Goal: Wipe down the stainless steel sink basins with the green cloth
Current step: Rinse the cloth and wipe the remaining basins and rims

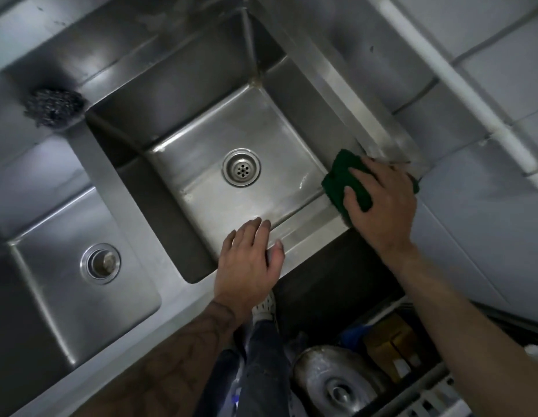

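Two stainless steel basins sit side by side. The right basin has an open round drain. The left basin has a drain with a plug. The green cloth lies at the right basin's near right corner, on the rim. My right hand presses flat on the cloth, fingers spread over it. My left hand rests flat on the front rim of the right basin, holding nothing, its fingertips reaching over the edge.
A steel wool scourer lies on the ledge behind the divider between the basins. A white pipe runs along the tiled wall at right. Below the sink edge are a metal lid, boxes and my leg.
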Motion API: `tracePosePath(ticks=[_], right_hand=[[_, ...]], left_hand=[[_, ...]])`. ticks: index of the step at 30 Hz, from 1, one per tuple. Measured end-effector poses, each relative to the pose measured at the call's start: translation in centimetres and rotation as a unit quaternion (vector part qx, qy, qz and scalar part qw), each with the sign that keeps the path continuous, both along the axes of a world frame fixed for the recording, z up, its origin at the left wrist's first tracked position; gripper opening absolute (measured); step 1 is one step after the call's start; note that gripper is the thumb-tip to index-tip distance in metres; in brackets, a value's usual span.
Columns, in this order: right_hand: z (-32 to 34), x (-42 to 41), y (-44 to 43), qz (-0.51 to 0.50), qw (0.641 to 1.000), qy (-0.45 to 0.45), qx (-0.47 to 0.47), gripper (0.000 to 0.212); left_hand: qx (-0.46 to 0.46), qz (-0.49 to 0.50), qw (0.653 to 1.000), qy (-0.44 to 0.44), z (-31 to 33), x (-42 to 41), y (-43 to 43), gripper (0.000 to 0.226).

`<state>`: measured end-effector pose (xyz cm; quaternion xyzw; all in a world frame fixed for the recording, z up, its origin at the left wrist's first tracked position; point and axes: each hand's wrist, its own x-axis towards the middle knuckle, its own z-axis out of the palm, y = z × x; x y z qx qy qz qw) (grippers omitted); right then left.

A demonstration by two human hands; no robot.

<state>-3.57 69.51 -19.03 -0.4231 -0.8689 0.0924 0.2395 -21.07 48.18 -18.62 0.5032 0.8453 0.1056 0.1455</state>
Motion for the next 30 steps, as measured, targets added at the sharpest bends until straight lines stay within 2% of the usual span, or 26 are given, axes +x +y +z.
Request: tracePosePath(ticks=[2,5,8,12,14,18,20,22,24,27,30], right_hand=[[-0.2,-1.7,-4.5,0.013,1.000,0.004,-0.014,0.037],[0.1,-3.3,-10.7,0.114,0.993,-0.022,-0.028,0.039],[0.4,-2.5,-9.3,0.158,0.987,-0.042,-0.009,0.042],[0.4,-1.9,-4.9,0.037,0.999,-0.023,-0.024,0.038],[0.5,-2.7,-6.3,-0.012,0.999,-0.013,-0.033,0.037],[0.5,-6.6,-16.3,0.037,0.998,-0.025,-0.050,0.041],[0.5,-8.2,-21.0,0.091,0.994,-0.027,-0.053,0.039],[0.5,-8.5,-21.7,0.120,0.992,-0.032,-0.032,0.037],[0.6,-8.3,-20.5,0.105,0.993,-0.042,-0.023,0.036],[1.0,-8.8,-20.1,0.008,0.998,-0.039,-0.045,0.038],[1.3,-11.7,-25.5,-0.036,0.997,-0.028,-0.061,0.040]], left_hand=[[0.006,0.002,1.000,0.000,0.1,0.0,0.0,0.050],[0.004,-0.007,1.000,-0.005,0.0,-0.3,-0.1,0.052],[0.010,0.000,1.000,-0.011,0.4,-0.3,-0.2,0.052],[0.020,0.007,1.000,-0.019,1.5,-1.0,-2.5,0.053],[0.014,0.032,0.999,0.001,2.3,-2.0,-5.4,0.054],[0.008,0.138,0.990,0.040,2.6,-5.5,-11.7,0.054],[0.003,0.154,0.987,0.052,2.4,-7.0,-14.3,0.051],[0.002,0.150,0.987,0.048,2.2,-7.9,-16.3,0.049],[-0.011,0.150,0.988,0.038,2.1,-8.7,-17.9,0.052],[-0.032,0.143,0.989,0.014,1.7,-9.3,-20.1,0.056],[-0.045,0.127,0.991,-0.009,1.5,-9.6,-21.9,0.057]])
